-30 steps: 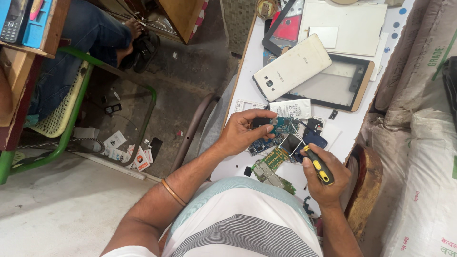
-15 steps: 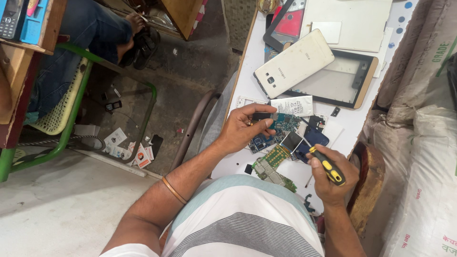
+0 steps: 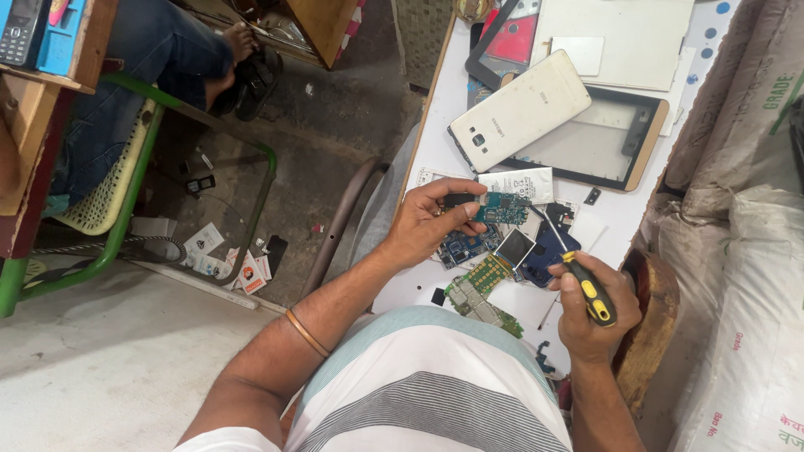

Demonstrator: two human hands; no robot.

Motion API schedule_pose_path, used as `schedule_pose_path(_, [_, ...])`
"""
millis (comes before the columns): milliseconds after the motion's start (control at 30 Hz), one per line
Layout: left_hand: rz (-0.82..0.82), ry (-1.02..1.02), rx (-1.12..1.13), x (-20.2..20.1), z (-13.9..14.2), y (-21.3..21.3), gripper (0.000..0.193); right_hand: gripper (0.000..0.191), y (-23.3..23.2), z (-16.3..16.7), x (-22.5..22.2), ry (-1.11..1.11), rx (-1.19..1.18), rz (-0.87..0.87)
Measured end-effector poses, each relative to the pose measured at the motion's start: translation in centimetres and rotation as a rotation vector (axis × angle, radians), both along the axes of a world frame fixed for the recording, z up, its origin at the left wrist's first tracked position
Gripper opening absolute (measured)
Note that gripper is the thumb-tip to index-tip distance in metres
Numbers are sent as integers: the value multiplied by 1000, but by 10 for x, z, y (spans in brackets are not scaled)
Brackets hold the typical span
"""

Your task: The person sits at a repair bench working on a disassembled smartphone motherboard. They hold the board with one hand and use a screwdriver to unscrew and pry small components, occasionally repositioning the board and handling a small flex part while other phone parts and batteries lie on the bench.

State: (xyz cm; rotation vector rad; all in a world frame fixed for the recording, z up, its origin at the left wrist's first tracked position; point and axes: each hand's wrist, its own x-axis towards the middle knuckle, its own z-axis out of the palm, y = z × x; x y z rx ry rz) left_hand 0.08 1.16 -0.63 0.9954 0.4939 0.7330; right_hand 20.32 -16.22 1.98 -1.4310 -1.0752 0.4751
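Observation:
My left hand point(image 3: 429, 224) pinches a small blue-green circuit board point(image 3: 500, 207) and holds it just above the white worktable point(image 3: 435, 151). My right hand point(image 3: 591, 314) grips a screwdriver point(image 3: 589, 287) with a black and yellow handle; its thin shaft points up-left toward the held board. Below the board lie more phone parts: a blue board point(image 3: 463, 246), a green board point(image 3: 477, 280), a small square display point(image 3: 514, 248) and a dark blue piece point(image 3: 544, 253).
A white phone point(image 3: 520, 110) lies face down over a gold-framed tablet shell point(image 3: 607, 141), with a white battery point(image 3: 521, 180) below it. Sacks point(image 3: 741, 251) line the right side. On the left sits another person on a green-framed chair point(image 3: 126, 167); paper scraps litter the floor.
My left hand has lifted the small board a little higher and farther from me. My right hand with the screwdriver has drawn back toward my body.

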Motion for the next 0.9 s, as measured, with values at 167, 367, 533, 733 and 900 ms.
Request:
schedule_pose_path(167, [-6, 32, 2, 1, -1, 0, 30, 27, 2, 3, -3, -80, 2, 71])
schedule_pose_path(367, [-30, 59, 32, 1, -2, 0, 31, 28, 6, 4, -5, -171, -37, 119])
schedule_pose_path(533, [-20, 94, 39, 1, -2, 0, 31, 26, 3, -1, 1, -115, -66, 120])
schedule_pose_path(733, [-7, 65, 13, 2, -1, 0, 30, 25, -2, -6, 4, -86, 0, 83])
schedule_pose_path(900, [-19, 18, -50, 1, 1, 2, 35, 29, 1, -6, 1, -40, 76, 41])
